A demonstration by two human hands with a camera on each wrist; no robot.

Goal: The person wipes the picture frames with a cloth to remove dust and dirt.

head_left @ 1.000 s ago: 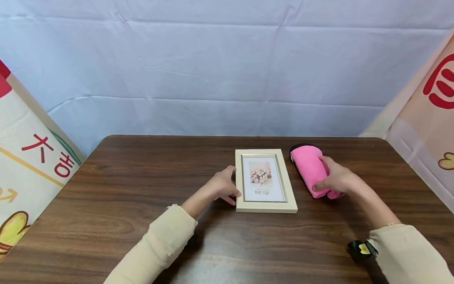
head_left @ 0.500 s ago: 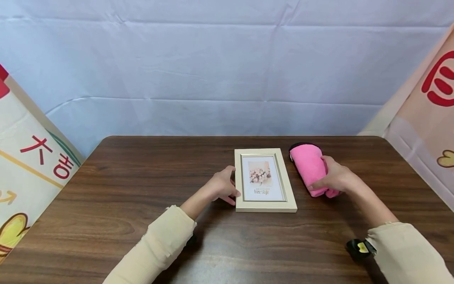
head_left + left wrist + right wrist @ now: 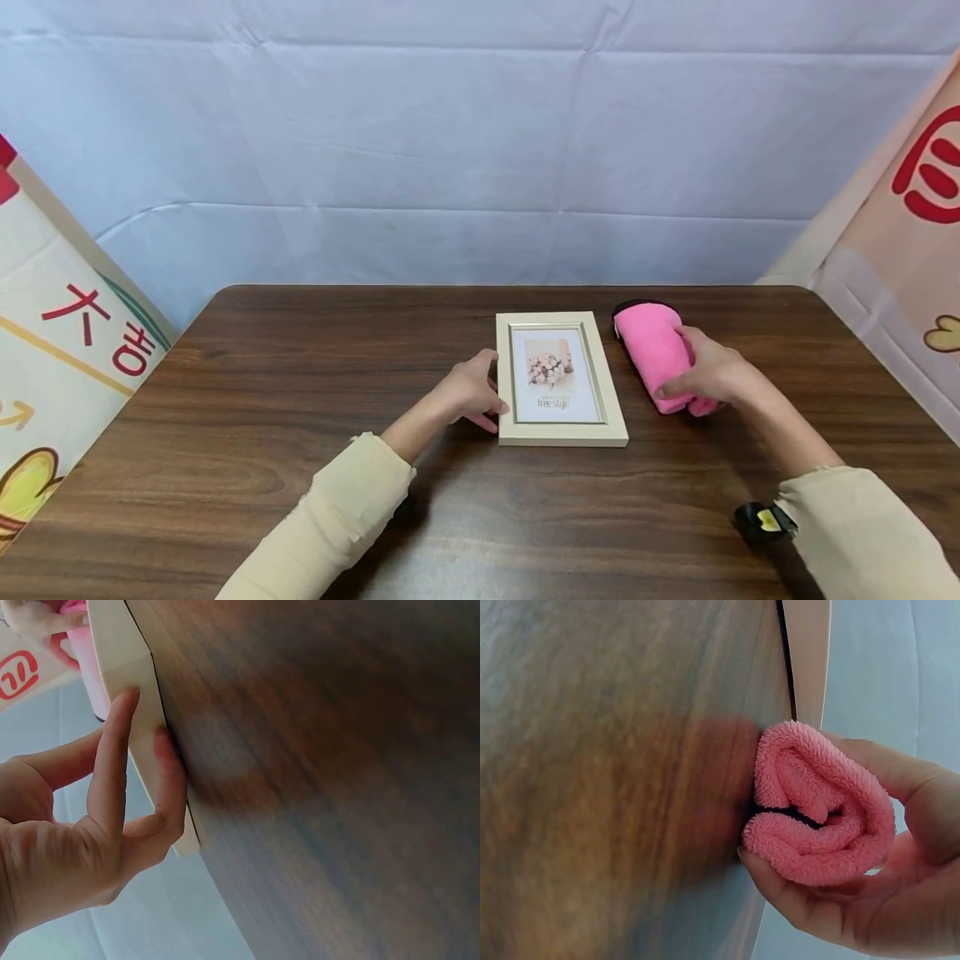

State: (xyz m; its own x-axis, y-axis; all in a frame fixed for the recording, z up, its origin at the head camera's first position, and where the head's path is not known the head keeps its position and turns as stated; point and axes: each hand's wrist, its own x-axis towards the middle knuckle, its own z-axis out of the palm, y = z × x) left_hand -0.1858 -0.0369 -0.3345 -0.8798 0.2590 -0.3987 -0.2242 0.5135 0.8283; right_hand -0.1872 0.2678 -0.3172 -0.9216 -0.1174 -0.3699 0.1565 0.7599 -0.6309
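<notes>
A cream picture frame (image 3: 616, 408) with a flower print lies flat on the dark wood table (image 3: 262, 400). My left hand (image 3: 474, 390) is at its left side, fingertips touching the edge. In the left wrist view, the fingers (image 3: 112, 761) reach to the frame's side wall (image 3: 139, 679) without curling round it. Right of the frame lies a rolled pink towel (image 3: 651, 346) with a black edge at its far end. My right hand (image 3: 712, 372) grips the near part of the roll from the right. The right wrist view shows the roll's folded fluffy end (image 3: 870, 802), thumb and fingers on opposite sides.
A pale cloth backdrop (image 3: 420, 150) hangs behind the table's far edge. Printed banners flank it, one at the left (image 3: 67, 333) and one at the right (image 3: 911, 233). Beside the right sleeve (image 3: 862, 533) sits a small black wrist device (image 3: 761, 523).
Between one second and half a second ago, the right thumb and the towel's near end shifted slightly. The left hand and picture frame hold their places.
</notes>
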